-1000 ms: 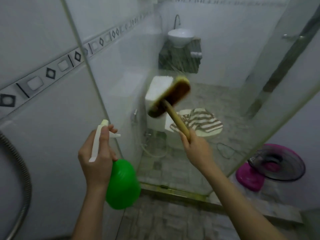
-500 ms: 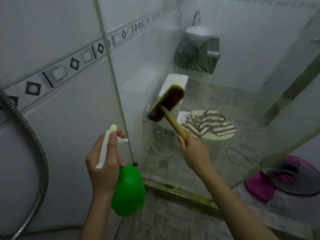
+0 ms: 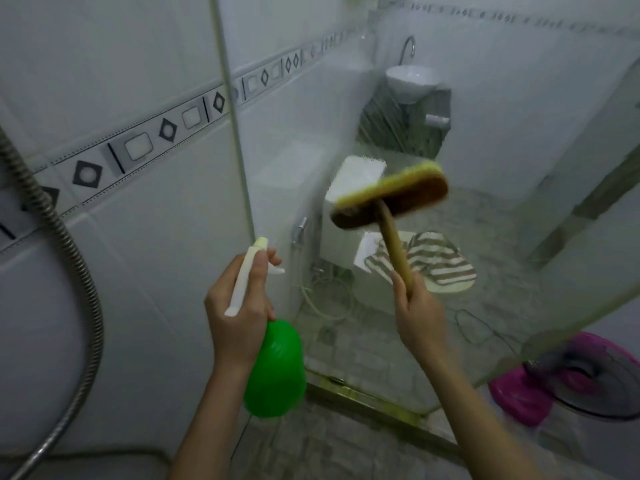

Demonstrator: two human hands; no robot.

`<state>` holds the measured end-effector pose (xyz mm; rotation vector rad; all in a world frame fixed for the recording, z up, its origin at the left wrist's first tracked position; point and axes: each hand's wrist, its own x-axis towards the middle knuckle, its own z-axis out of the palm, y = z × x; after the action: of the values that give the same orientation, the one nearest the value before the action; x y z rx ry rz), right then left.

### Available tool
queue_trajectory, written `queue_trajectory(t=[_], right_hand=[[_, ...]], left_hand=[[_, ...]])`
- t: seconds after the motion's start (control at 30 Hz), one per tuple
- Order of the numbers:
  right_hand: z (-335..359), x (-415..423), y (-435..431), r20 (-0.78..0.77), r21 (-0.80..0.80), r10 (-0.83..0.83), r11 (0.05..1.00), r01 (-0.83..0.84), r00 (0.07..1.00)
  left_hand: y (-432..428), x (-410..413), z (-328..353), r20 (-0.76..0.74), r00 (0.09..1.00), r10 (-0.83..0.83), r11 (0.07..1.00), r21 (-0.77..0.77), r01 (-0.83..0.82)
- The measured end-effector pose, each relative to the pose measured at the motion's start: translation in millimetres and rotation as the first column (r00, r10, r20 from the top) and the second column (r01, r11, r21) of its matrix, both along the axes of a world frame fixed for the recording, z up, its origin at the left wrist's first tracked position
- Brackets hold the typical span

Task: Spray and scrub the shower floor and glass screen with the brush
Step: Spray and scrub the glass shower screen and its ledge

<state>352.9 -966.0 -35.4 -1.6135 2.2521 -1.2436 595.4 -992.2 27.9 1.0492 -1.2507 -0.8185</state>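
Observation:
My right hand grips the wooden handle of a scrub brush, whose brown head with a yellow edge is held up against the glass screen at about chest height. My left hand holds a green spray bottle by its white trigger head, nozzle pointing at the glass near the metal frame post. The stone-tiled shower floor lies below both hands, with a brass threshold strip at the foot of the glass.
A metal shower hose curves down the tiled wall on the left. Behind the glass stand a toilet with a striped cloth on its lid and a small basin. A pink fan lies on the floor at right.
The brush head has swung from a steep tilt to nearly level and moved right and up on the glass. The view has shifted left; the spray bottle stays in the left hand.

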Motion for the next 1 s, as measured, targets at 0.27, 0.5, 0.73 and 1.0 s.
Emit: queue_trajectory(t=[0.27, 0.5, 0.73, 1.0], right_hand=[[108, -14, -54, 0.134, -0.324, 0.065, 0.946, -0.018, 0.989], [-53, -39, 66, 0.203, 0.037, -0.108, 0.994, 0.103, 0.973], [59, -59, 1, 0.254, -0.3, -0.14, 0.929, 0.216, 0.957], [-49, -64, 81, 0.461, -0.076, -0.157, 0.973, 0.216, 0.873]], left_hand=[[4, -18, 3, 0.041, 0.998, -0.055, 0.998, -0.016, 0.056], [9, -31, -3, 0.043, 0.992, -0.117, 0.993, -0.018, 0.118], [13, -53, -13, 0.037, 0.986, -0.164, 0.986, 0.016, 0.164], [26, -73, -17, 0.017, 0.985, -0.172, 0.985, 0.022, 0.172]])
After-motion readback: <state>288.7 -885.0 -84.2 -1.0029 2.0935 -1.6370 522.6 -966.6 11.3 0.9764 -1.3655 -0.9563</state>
